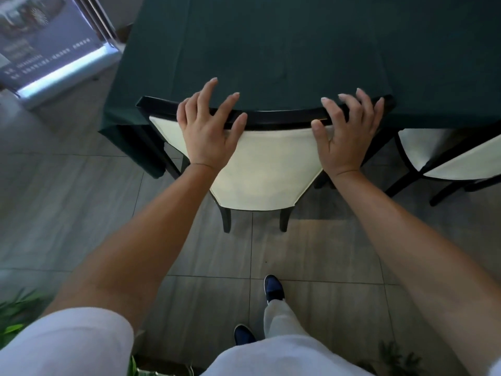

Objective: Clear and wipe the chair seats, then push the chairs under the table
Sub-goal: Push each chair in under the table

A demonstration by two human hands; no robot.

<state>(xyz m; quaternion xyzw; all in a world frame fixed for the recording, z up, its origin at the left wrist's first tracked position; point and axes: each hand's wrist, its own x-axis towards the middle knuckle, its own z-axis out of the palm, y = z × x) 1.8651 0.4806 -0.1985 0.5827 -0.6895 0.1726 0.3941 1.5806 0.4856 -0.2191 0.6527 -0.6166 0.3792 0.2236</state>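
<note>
**Both hands on the chair back, chair nearly home under the table**

Nearest: the person's feet in dark shoes (pixel 274 289) on the grey tile floor (pixel 81 213), one stepped ahead of the other, right behind the chair. Green plant leaves (pixel 16 316) at lower left, off the push line.

Left hand (pixel 206 128) lies on the top rail of the chair (pixel 257 169). Its fingers (pixel 227 107) are spread and fairly straight, draped over the black rail, thumb on the cream back pad. No wrap, no grip. Right hand (pixel 347 134) is the same: fingers loosely bent over the rail, thumb on the pad, resting rather than clamping. The chair sits with its back close against the table edge; the seat is hidden under the table (pixel 298 50) and its dark green cloth, so I cannot tell if it was wiped.

Risks, as I judge them:
- fingertips overhang the rail toward the table, so a further shove could pinch them against the edge
- the hanging cloth corner (pixel 130 137) at the left could snag on the chair frame and drag
- loose open hands could slip off the rail, or push the chair in crooked

The second chair (pixel 447 158) at right stands angled and out from the table, near this one; legs could knock. A lit display stand (pixel 62 55) sits far left, well apart.
</note>
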